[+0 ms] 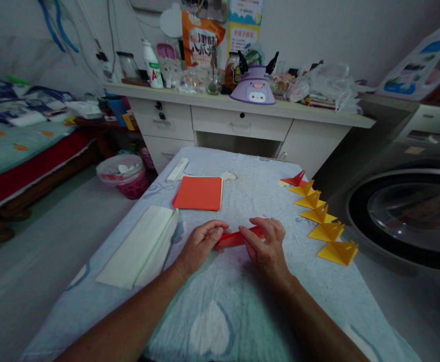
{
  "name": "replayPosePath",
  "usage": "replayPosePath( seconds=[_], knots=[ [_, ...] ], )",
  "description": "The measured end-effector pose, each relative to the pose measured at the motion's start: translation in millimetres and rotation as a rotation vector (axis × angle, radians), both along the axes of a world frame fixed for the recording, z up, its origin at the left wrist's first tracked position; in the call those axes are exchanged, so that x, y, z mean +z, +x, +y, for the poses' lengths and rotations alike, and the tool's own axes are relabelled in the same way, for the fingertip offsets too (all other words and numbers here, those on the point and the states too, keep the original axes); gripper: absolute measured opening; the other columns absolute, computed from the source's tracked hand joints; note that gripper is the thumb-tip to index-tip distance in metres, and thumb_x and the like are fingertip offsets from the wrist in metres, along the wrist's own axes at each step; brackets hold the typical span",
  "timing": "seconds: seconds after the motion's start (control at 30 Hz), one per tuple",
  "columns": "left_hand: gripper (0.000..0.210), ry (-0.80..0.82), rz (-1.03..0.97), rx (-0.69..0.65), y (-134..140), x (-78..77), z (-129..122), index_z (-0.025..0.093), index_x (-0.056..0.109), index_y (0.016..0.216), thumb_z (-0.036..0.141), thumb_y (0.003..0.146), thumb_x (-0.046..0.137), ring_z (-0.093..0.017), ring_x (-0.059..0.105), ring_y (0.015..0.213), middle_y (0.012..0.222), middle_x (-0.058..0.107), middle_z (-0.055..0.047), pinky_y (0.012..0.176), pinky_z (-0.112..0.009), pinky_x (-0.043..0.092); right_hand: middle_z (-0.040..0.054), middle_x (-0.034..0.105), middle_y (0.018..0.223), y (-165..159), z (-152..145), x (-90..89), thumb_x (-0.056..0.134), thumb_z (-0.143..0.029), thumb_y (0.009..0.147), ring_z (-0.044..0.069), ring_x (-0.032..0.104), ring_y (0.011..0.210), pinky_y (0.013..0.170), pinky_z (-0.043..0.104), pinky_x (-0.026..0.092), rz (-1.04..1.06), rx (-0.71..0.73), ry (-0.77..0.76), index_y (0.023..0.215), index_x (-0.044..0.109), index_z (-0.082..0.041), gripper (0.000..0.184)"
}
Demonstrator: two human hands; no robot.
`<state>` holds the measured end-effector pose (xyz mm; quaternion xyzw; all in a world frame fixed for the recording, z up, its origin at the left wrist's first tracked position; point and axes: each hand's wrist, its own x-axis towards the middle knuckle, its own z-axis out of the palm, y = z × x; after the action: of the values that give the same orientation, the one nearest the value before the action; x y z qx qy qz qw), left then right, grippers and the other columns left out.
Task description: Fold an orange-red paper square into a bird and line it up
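Observation:
A folded strip of red origami paper (pixel 233 240) lies between my hands, near the middle of the cloth-covered table. My left hand (pixel 204 242) pinches its left end between thumb and fingers. At the other end, my right hand (pixel 265 245) has its fingers bent over the paper and pressed on it; part of the strip is hidden beneath them. Beyond my left hand sits a stack of square paper (pixel 199 193) with an orange-red sheet on top. To the right, a row of several folded yellow paper birds (pixel 326 232) ends with a red paper bird (pixel 296 179) at the far end.
A pale green folded packet (pixel 139 246) lies left of my left arm. Behind the paper stack is a narrow white box (pixel 178 170). A cluttered white desk (pixel 238 118) borders the table's far side. A washing machine (pixel 408 176) stands right, a pink bin (pixel 127 176) left.

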<state>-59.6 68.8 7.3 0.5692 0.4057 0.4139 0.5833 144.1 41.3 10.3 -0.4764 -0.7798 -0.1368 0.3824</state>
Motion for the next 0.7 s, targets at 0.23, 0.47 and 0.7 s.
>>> replayPosePath(
  seconds=[0.23,0.47,0.7],
  knots=[
    [0.036,0.243,0.249,0.068,1.1,0.8,3.2,0.017,0.065,0.082,0.044,0.095,0.045,-0.016,0.057,0.075,0.076,0.064,-0.001,0.070,-0.025,0.044,0.0064,0.056,0.121,-4.3,-0.2,-3.7,0.064,-0.015,0.086,0.027,0.047,0.115,0.102,0.054,0.036,-0.027,0.057,-0.041,0.111,0.066,-0.033,0.031],
    [0.022,0.194,0.208,0.039,4.5,-7.0,2.0,0.019,0.062,0.103,0.028,0.083,0.063,-0.012,0.058,0.062,0.071,0.064,0.002,0.060,-0.022,0.043,0.0105,0.057,0.124,-9.3,-3.7,4.1,0.058,-0.013,0.087,0.028,0.047,0.114,0.102,0.051,0.037,-0.029,0.125,-0.118,0.121,0.061,-0.024,0.036],
    [0.025,0.250,0.204,0.131,1.5,-3.1,1.2,0.020,0.067,0.104,0.020,0.083,0.054,-0.014,0.061,0.072,0.084,0.068,-0.001,0.067,-0.023,0.046,0.0071,0.062,0.118,-7.7,-7.9,6.2,0.057,-0.009,0.083,0.027,0.049,0.111,0.096,0.049,0.039,0.034,0.083,-0.084,0.087,0.063,-0.023,0.015]
  ],
)
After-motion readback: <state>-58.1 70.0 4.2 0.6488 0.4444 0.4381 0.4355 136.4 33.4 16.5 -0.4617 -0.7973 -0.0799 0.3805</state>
